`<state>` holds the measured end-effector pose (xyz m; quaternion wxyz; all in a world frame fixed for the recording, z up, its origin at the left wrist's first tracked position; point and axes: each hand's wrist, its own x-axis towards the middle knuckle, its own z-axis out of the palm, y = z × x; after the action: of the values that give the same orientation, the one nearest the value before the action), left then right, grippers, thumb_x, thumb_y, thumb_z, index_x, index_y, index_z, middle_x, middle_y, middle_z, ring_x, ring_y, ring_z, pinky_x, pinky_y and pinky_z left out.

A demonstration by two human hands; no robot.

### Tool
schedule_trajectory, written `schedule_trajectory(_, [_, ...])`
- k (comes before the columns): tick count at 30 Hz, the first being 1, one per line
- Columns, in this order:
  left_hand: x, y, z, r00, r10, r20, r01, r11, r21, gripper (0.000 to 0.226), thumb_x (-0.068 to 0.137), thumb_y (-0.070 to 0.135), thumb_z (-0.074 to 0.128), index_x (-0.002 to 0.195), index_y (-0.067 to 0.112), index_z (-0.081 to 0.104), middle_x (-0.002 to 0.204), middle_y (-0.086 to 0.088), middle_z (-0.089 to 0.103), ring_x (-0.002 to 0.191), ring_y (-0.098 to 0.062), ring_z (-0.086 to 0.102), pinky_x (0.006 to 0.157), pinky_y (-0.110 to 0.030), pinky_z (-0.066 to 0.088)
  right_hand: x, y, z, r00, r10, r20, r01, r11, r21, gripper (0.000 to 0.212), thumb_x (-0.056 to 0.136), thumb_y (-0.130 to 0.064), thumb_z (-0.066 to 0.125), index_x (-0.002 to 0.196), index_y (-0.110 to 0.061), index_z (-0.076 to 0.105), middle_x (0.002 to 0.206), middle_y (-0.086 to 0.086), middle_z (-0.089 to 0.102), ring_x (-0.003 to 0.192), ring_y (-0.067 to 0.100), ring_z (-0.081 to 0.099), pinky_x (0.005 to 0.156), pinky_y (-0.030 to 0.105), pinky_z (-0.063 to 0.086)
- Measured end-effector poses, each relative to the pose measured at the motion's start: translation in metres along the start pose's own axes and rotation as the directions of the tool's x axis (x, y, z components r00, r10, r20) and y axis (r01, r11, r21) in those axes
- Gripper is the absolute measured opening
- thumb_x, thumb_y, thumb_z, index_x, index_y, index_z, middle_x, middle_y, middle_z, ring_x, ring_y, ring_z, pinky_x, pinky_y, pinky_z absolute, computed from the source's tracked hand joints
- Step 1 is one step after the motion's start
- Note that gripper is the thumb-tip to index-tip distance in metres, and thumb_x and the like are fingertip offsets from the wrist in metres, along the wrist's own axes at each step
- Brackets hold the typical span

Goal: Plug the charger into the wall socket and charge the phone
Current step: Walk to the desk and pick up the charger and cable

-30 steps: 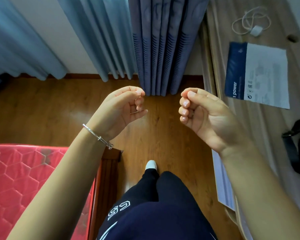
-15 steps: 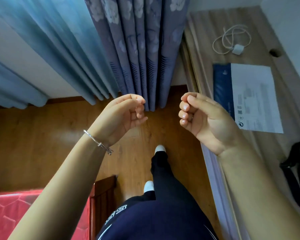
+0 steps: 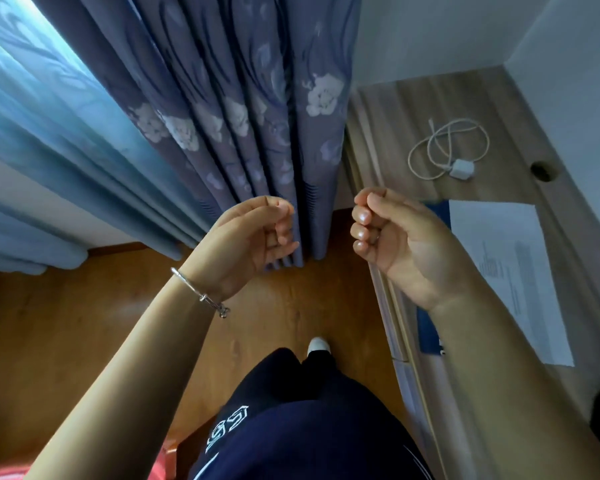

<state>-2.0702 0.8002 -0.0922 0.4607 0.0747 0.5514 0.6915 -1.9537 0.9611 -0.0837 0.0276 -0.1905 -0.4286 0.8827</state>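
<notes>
2 bare forearms are raised before the curtain (image 3: pixel 257 98); left hand (image 3: pixel 253 233) and right hand (image 3: pixel 395 237) each have the grip curled closed, empty. The white charger (image 3: pixel 462 169) lies coiled on the desk (image 3: pixel 499 98), well apart.

Floral curtain (image 3: pixel 257 116) (blue-purple); paper (image 3: pixel 499 258) on desk (image 3: pixel 395 116).

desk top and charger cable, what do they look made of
Desk top: wood or wood-look laminate, matte, judging by its grey-brown grain streaks. Charger cable: probably a white plastic or braided sheath, flexible since it lies in loose loops; too small to tell which.
</notes>
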Motion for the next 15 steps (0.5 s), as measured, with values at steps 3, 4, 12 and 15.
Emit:
schedule_trajectory(3, [0.025, 0.011, 0.002, 1.000, 0.001, -0.003, -0.001, 1.000, 0.013, 0.021, 0.092, 0.011, 0.045, 0.077, 0.015, 0.059, 0.058, 0.006, 0.048, 0.055, -0.006, 0.048, 0.067, -0.021, 0.054, 0.018, -0.010, -0.009, 1.000, -0.009, 0.000, 0.009, 1.000, 0.002, 0.010, 0.078, -0.023, 0.054, 0.081, -0.017, 0.062, 0.064, -0.008, 0.059, 0.059, 0.005, 0.053, 0.056, 0.017, 0.045])
schedule_trajectory(4, [0.034, 0.014, 0.003, 1.000, -0.004, 0.008, 0.004, 1.000, 0.015, 0.022, 0.092, 0.011, 0.046, 0.076, 0.016, 0.060, 0.057, 0.006, 0.048, 0.054, -0.006, 0.048, 0.068, -0.022, 0.054, 0.023, -0.014, -0.012, 1.000, -0.012, -0.008, 0.012, 1.000, 0.001, 0.010, 0.079, -0.022, 0.054, 0.082, -0.017, 0.062, 0.064, -0.008, 0.058, 0.059, 0.005, 0.053, 0.056, 0.017, 0.045])
schedule_trajectory(12, [0.125, 0.033, 0.018, 0.969, -0.127, 0.210, 0.107, 0.989, 0.100, 0.021, 0.093, 0.013, 0.044, 0.078, 0.016, 0.059, 0.058, 0.007, 0.051, 0.054, -0.005, 0.052, 0.070, -0.023, 0.054, 0.058, -0.040, -0.038, 0.968, -0.124, -0.218, 0.141, 0.988, 0.065, 0.009, 0.075, -0.019, 0.054, 0.076, -0.015, 0.062, 0.061, -0.006, 0.058, 0.056, 0.006, 0.052, 0.052, 0.016, 0.043])
schedule_trajectory(15, [0.171, 0.040, 0.030, 0.932, -0.198, 0.304, 0.165, 0.977, 0.132, 0.019, 0.090, 0.013, 0.046, 0.075, 0.017, 0.057, 0.057, 0.008, 0.052, 0.054, -0.005, 0.052, 0.069, -0.024, 0.054, 0.072, -0.054, -0.051, 0.927, -0.193, -0.320, 0.219, 0.975, 0.046, 0.009, 0.075, -0.020, 0.054, 0.077, -0.014, 0.060, 0.060, -0.007, 0.058, 0.056, 0.006, 0.051, 0.052, 0.016, 0.043])
